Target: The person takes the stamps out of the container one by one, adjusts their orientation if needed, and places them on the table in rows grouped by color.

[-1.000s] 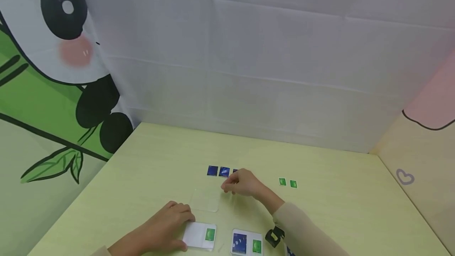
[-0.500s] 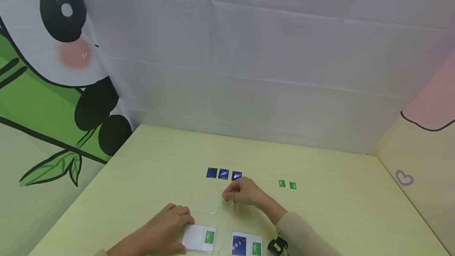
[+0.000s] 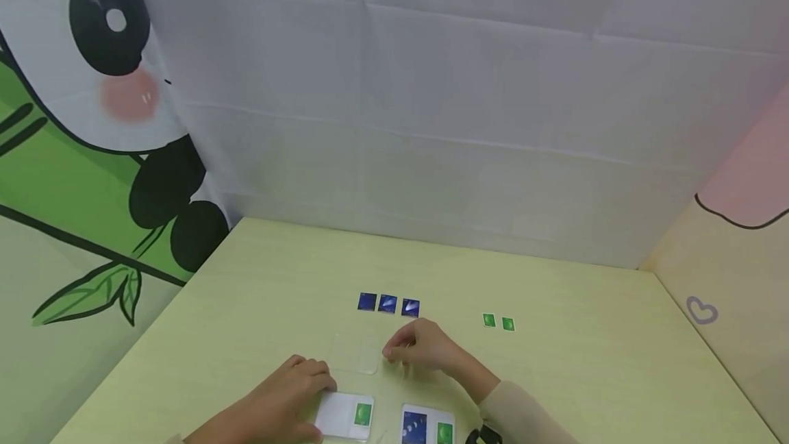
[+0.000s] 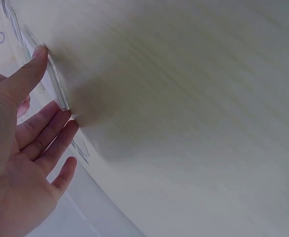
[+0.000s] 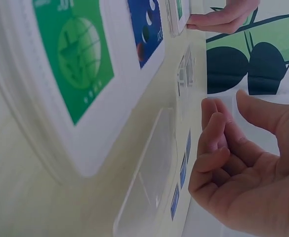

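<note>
My left hand (image 3: 290, 392) grips the left end of a clear case (image 3: 335, 415) with a white insert and a green stamp (image 3: 363, 414). In the left wrist view, its thumb and fingertips meet two corners of the case edge (image 4: 60, 89). My right hand (image 3: 425, 348) hovers with loosely curled fingers, farther back on the table. The right wrist view shows a gap between thumb and fingers, with nothing seen in it. Below that hand lies a transparent plastic cover (image 5: 146, 182). Another clear cover (image 3: 353, 353) lies to its left.
A second case holds a blue moon-phase stamp (image 3: 414, 427) and a green globe stamp (image 5: 77, 57). Three blue stamps (image 3: 387, 303) lie in a row behind my right hand. Two small green stamps (image 3: 489, 320) lie farther right. A pale cloth wall (image 3: 444, 177) stands behind the table.
My right hand has drawn a little nearer to me, uncovering the third blue stamp. My left hand keeps its grip on the case in place.
</note>
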Demonstrator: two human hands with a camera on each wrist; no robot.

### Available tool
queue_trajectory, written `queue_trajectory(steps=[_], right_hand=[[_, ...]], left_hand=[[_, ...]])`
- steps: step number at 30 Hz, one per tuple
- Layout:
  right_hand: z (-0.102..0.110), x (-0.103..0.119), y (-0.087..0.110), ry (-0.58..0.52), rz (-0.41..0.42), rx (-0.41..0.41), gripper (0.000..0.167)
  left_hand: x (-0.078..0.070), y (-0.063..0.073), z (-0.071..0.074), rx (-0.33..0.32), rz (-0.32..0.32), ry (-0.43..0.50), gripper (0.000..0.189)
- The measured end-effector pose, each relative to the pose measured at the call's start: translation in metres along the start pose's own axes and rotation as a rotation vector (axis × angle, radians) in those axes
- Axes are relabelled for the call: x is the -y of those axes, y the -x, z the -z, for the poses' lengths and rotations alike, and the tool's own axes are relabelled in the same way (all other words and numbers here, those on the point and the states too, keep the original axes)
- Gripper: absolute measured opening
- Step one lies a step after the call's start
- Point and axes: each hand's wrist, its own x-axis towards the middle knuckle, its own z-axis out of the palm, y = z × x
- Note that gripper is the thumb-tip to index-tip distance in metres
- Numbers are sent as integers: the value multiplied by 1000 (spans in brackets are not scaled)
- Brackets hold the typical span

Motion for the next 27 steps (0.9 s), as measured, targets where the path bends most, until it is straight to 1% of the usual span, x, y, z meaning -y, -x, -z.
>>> queue_trajectory(steps=[3,7,10,15,20,23,27], right_hand=[[-1,-1,1,-9,1,6,9],[-3,-1,4,-21,-8,14,9],[-7,-1,5,-29,-20,16,8],[-9,-1,6,-12,-24,15,8],[-8,-2,7,14,2,24,9],[-8,-3,8,1,12,41,9],[-7,-2,9,-16,-4,64,9]], left_hand=[[-1,-1,0,5,4,1,56],[0,-2,0,-7,-24,-22,58],[1,-2,-1,-8,-29,-25,59],[1,-4,-2,0,-5,-9,59],[-2,-5,0,0,11,-7,58],[-3,-6,0,0,12,-3,57],[-4,-8,1,-13,2,-7,57]])
